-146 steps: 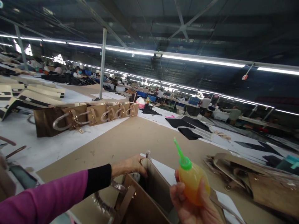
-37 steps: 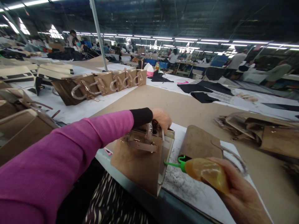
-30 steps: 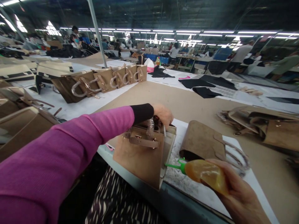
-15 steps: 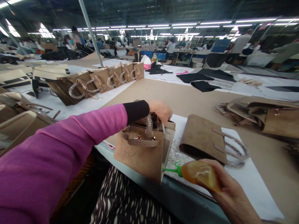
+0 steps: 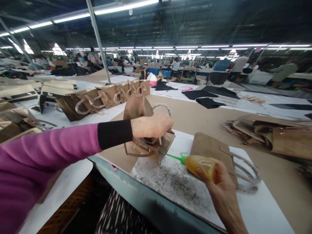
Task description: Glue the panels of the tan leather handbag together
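Note:
My left hand (image 5: 154,124), in a pink-purple sleeve with a black cuff, is closed on the upper part of a tan handbag (image 5: 137,106). The bag is tilted on the table, and my hand hides part of its opening. My right hand (image 5: 220,177) is wrapped around a clear squeeze bottle (image 5: 198,165) of amber liquid. Its long green nozzle points left, with the tip close to the bag's side edge; whether it touches I cannot tell. Just behind the bottle lies another tan handbag (image 5: 210,146), its wrapped handles to the right.
A row of tan handbags (image 5: 109,96) stands at the back left. More bag parts (image 5: 290,138) lie at the right, black pieces (image 5: 209,94) farther back. White paper (image 5: 168,180) with dark smudges covers the table near its front edge (image 5: 143,191). People work in the background.
The handbag has been tilted and shifted away from the table's front edge, uncovering smudged paper. My right hand has moved the bottle a little up and left. The camera view has tipped upward.

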